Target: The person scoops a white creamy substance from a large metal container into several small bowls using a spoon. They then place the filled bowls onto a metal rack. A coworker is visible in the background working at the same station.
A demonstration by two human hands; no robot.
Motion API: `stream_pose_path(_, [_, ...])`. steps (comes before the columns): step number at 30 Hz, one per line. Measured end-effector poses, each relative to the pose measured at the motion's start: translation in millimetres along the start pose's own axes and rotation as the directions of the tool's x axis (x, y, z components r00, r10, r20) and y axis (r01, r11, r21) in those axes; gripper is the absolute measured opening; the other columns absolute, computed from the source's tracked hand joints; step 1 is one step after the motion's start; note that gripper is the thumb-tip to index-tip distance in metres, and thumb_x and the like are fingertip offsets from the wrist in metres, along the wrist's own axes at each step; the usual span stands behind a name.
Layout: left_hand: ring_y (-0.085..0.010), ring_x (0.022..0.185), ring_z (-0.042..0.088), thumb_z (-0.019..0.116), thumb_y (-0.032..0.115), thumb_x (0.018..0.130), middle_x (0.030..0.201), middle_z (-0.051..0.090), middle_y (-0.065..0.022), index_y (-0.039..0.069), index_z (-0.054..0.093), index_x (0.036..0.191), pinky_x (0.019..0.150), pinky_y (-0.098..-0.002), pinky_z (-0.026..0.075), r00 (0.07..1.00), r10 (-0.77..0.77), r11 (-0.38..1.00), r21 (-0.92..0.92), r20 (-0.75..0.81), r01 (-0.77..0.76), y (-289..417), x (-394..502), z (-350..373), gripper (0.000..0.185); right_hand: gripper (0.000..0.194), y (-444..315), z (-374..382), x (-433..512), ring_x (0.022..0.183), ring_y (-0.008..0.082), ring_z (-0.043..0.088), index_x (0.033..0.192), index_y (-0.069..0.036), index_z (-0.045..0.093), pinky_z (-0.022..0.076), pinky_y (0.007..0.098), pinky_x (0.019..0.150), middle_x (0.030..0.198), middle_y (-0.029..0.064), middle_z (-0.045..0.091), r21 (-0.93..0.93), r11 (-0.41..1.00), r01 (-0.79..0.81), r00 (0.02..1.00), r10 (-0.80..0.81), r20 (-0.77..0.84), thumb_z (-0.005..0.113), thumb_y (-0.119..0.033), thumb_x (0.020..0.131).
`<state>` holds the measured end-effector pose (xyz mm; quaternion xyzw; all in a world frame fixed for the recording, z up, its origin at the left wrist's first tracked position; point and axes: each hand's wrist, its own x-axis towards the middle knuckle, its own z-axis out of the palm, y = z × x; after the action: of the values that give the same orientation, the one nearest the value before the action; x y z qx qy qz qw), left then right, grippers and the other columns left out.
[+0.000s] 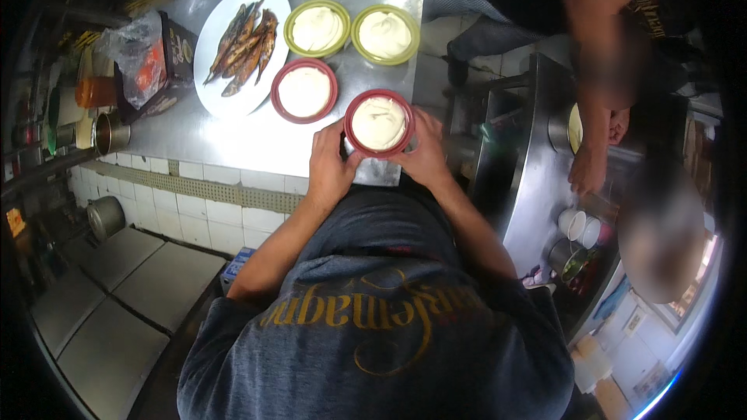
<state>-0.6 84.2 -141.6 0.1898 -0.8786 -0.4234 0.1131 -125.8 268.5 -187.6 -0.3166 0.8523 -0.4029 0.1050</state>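
Between my two hands is a red-rimmed bowl filled with a pale cream-like food [379, 123], near the front right corner of the steel table. My left hand [332, 160] grips its left side, and my right hand [427, 149] grips its right side. Behind it to the left stands a second red-rimmed bowl [304, 91] with similar pale food. Farther back, two green-rimmed bowls, the left one [317, 28] and the right one [385, 34], hold the same kind of food. A white oval plate [216, 98] bears several browned, elongated pieces of food, whose kind I cannot tell.
Left of the plate lies a clear plastic bag [140, 64] with red contents, near a metal container [111, 133]. At the right, another person's forearms [595, 122] reach over a steel counter [519, 186] holding white bowls [573, 224] and a metal pot [566, 259].
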Motion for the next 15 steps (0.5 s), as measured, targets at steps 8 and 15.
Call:
stream_pose_path(8, [-0.0299, 0.109, 0.063, 0.087, 0.012, 0.085, 0.125, 0.065, -0.0151, 0.003, 0.058, 0.144, 0.097, -0.0405, 0.052, 0.998, -0.023, 0.996, -0.08, 0.063, 0.028, -34, 0, -5, 0.067, 0.099, 7, 40, -12, 0.136, 0.0351, 0.053, 0.144, -0.011, 0.061, 0.0337, 0.052, 0.113, 0.139, 0.0141, 0.063, 0.128, 0.991, 0.026, 0.988, -0.007, -0.151, 0.098, -0.047, 0.059])
stream_pose_path(15, [-0.0317, 0.14, 0.051, 0.084, 0.012, 0.092, 0.152, 0.051, -0.0245, -0.008, 0.041, 0.154, 0.121, -0.042, 0.036, 0.982, 0.085, 0.953, -0.3, 0.167, -0.031, -61, -10, 13, 0.078, 0.111, 1, 31, -38, 0.137, 0.037, 0.046, 0.149, -0.016, 0.057, 0.0301, 0.0541, 0.114, 0.143, 0.0107, 0.06, 0.134, 0.987, -0.092, 0.979, 0.114, -0.167, 0.1, -0.055, 0.055])
